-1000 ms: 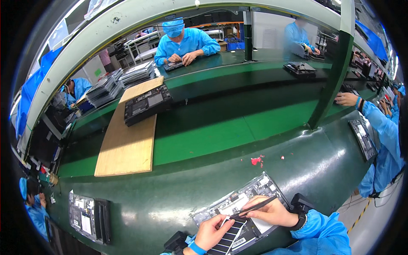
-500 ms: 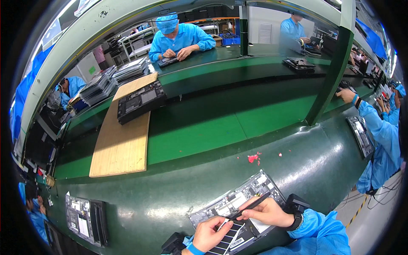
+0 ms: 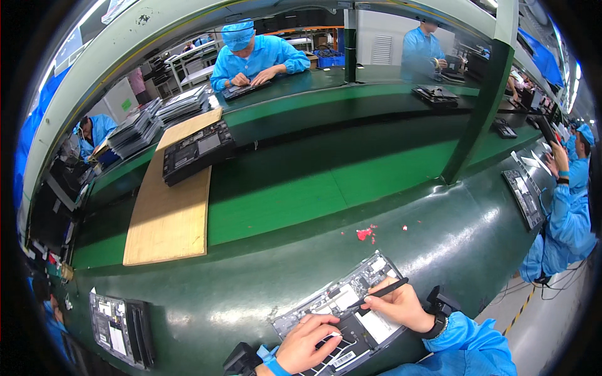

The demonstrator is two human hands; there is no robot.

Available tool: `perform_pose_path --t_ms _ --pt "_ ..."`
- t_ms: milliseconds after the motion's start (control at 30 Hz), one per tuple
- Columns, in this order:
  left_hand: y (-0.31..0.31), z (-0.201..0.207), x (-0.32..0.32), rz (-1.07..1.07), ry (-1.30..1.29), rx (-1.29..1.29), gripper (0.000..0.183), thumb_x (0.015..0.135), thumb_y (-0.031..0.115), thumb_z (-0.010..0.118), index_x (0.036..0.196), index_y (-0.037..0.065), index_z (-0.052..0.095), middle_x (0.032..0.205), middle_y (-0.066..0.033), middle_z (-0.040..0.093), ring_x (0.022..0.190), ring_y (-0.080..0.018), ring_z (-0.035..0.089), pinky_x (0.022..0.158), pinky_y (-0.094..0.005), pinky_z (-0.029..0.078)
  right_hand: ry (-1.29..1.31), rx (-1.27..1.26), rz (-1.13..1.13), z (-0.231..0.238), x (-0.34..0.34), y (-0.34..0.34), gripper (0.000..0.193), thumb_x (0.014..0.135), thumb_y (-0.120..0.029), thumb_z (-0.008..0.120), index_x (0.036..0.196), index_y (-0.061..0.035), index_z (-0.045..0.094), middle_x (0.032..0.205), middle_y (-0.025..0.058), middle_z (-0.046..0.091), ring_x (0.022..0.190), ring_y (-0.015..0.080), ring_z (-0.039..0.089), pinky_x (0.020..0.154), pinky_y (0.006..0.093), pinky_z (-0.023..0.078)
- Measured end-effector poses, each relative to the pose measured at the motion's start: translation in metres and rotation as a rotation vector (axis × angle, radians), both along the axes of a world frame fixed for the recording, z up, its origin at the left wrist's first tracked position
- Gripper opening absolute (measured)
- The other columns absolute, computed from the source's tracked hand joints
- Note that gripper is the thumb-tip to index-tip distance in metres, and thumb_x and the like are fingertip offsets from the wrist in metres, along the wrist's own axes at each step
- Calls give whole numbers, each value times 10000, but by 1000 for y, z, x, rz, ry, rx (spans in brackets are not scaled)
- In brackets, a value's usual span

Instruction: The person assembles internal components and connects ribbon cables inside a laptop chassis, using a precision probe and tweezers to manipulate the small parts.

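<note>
An opened laptop base (image 3: 376, 269) with bare circuit boards and pale parts lies slanted before me. My right hand (image 3: 398, 308) is closed around black slim tweezers (image 3: 390, 288), their tips pointing down-left over the laptop's inside. My left hand (image 3: 308, 344) rests over the laptop's near left part, fingers stretched and nearly flat. Beneath it, a sheet of black strips with white borders (image 3: 354, 344) shows in part; the hand covers the rest. A small white bit appears by the thumb; I cannot make out whether it belongs to the sheet.
A stack of opened laptop bases (image 3: 116, 329) stands at left. Another laptop base (image 3: 523, 197) lies at right near a co-worker. Beyond, a wooden board (image 3: 169, 225) crosses the green channel, carrying stacked laptop bases (image 3: 199, 150). Red crumbs (image 3: 365, 234) lie ahead. A green post (image 3: 476, 119) rises right.
My left hand has gone from pinching the black-strip sheet to lying stretched over it. My right hand has shifted slightly with the tweezers. At right, a co-worker has raised a dark panel.
</note>
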State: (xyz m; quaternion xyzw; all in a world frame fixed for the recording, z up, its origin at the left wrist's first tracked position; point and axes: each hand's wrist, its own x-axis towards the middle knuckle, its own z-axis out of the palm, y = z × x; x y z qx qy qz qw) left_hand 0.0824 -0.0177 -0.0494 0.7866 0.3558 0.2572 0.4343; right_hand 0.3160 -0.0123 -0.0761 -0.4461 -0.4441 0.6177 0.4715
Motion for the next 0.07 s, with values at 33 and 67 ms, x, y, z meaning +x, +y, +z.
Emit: perform_pose_path --t_ms 33,67 --pt "0 1 2 -10 55 97 110 801 154 613 872 70 615 1058 -90 561 974 -244 526 838 -334 416 -34 13 -5 -1 0 -1 204 808 -5 601 990 25 514 880 114 617 827 188 629 695 256 516" --pt "0 2 6 -19 110 193 111 806 163 610 874 75 614 1046 -87 571 963 -234 533 846 -346 417 -68 24 -10 -3 0 0 206 808 -18 607 988 22 515 879 112 618 829 196 631 695 258 517"
